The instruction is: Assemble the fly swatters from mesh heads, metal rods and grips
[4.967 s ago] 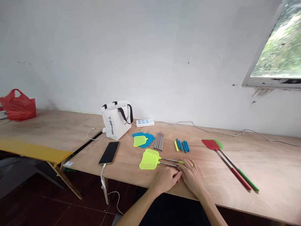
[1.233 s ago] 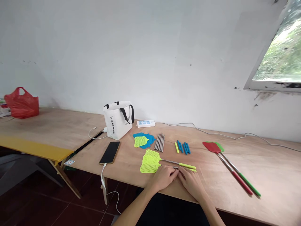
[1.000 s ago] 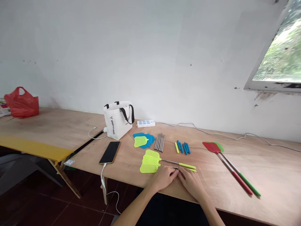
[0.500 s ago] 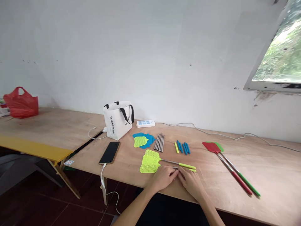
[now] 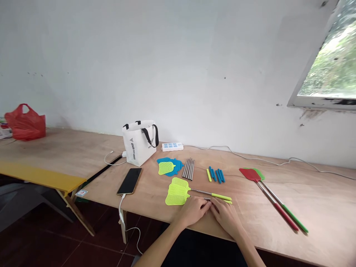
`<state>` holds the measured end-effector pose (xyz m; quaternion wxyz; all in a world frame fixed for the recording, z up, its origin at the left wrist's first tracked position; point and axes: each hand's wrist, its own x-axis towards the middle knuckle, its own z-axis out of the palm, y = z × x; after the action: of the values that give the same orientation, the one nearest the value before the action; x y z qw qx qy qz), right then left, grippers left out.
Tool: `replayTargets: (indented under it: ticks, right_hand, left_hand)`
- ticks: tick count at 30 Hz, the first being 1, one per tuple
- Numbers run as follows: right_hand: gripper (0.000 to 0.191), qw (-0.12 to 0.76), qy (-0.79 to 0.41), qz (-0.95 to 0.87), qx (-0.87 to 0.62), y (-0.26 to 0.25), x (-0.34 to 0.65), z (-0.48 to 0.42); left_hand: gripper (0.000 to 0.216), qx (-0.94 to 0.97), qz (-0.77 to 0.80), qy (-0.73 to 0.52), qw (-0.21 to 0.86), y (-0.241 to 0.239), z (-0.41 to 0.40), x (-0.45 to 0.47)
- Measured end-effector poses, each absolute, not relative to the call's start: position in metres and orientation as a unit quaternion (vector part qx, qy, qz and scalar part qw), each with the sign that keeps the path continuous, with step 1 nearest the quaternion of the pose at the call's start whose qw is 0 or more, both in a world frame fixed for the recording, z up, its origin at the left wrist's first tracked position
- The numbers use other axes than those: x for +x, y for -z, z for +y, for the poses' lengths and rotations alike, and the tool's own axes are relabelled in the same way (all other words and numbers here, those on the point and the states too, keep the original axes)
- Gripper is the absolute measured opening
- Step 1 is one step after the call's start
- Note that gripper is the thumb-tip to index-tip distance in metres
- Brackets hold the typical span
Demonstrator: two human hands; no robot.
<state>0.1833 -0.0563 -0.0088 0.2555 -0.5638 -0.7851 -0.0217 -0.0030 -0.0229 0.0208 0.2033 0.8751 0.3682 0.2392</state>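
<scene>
Two yellow-green fly swatters lie in front of me with their perforated heads [image 5: 178,191] overlapping. The farther one's handle [image 5: 221,196] points right. My left hand [image 5: 194,210] is closed around the nearer swatter's shaft, close to its head. My right hand [image 5: 224,213] is closed on that swatter's handle end, thumb tip near the left hand's. Curled fingers hide most of this shaft and handle. Beyond them lie a loose yellow-green swatter head [image 5: 166,168] on blue swatter heads [image 5: 178,170], several metal tubes [image 5: 188,169], a yellow-green grip [image 5: 208,174] and several blue grips [image 5: 219,175].
On the right lie a red swatter [image 5: 251,174] and a green swatter [image 5: 294,217]. To the left are a charging phone [image 5: 130,181], a white bag [image 5: 139,144] and a power strip [image 5: 172,147]. A red bag [image 5: 26,124] sits on the other table [image 5: 63,148].
</scene>
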Motion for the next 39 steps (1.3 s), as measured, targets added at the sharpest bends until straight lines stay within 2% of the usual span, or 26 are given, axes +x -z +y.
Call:
replayTargets:
  ticks: [17,20,26,39]
  right_hand:
    - [0.021,0.266,0.096,-0.771,-0.571,0.0088,0.184,-0.0565]
    - [0.026,0.276,0.109,-0.771,-0.564,0.0114,0.1849,-0.0556]
    - [0.023,0.272,0.05,-0.788,-0.55,0.0116,0.1835,-0.0545]
    - [0.028,0.276,0.024,-0.8,-0.531,0.0122,0.1889,-0.0512]
  left_hand:
    - [0.053,0.873,0.361,-0.24,0.222,-0.0185,-0.0217,-0.0031]
    - [0.05,0.875,0.364,-0.237,0.215,-0.0185,-0.0219,-0.0029]
    - [0.048,0.869,0.368,-0.24,0.226,-0.0177,-0.0218,-0.0022]
    - [0.049,0.873,0.364,-0.24,0.22,-0.0209,-0.0238,-0.0037]
